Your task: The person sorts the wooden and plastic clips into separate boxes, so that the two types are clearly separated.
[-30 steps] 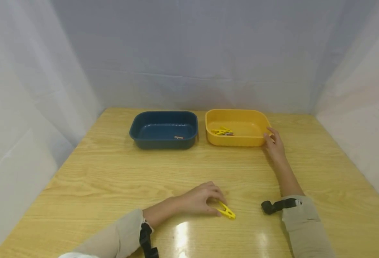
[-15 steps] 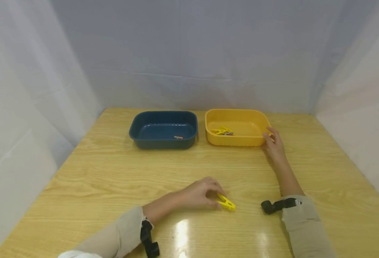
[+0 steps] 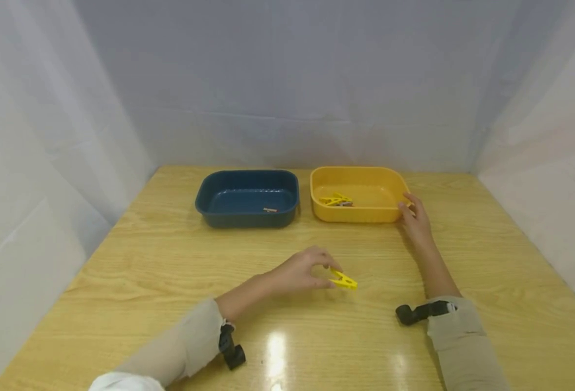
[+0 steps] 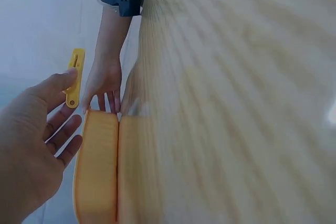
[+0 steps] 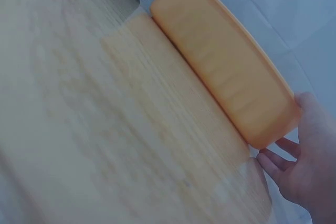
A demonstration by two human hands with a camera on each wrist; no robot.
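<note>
I am looking first at the dark blue rectangular plastic tray [image 3: 247, 198] toward the far edge of the table [image 3: 170, 260], left of centre; one small pale clip is lying in it. Nearer me, my left hand [image 3: 299, 270] is pinching the yellow plastic clothes peg [image 3: 343, 279] by one end between thumb and fingertips, and the peg is hanging just above the table's middle, well short of both trays. To carry it well, I judge I should be keeping that pinch firm near the peg's end and lifting high enough to be clearing a rim before letting go. Right of the blue tray, the yellow rectangular plastic tray [image 3: 361, 216] is holding a few yellow pegs. My right hand [image 3: 416, 220] is resting against its right near corner, fingers loosely spread on the wall, gripping nothing; I judge that bracing is worth holding so the tray is not sliding.
</note>
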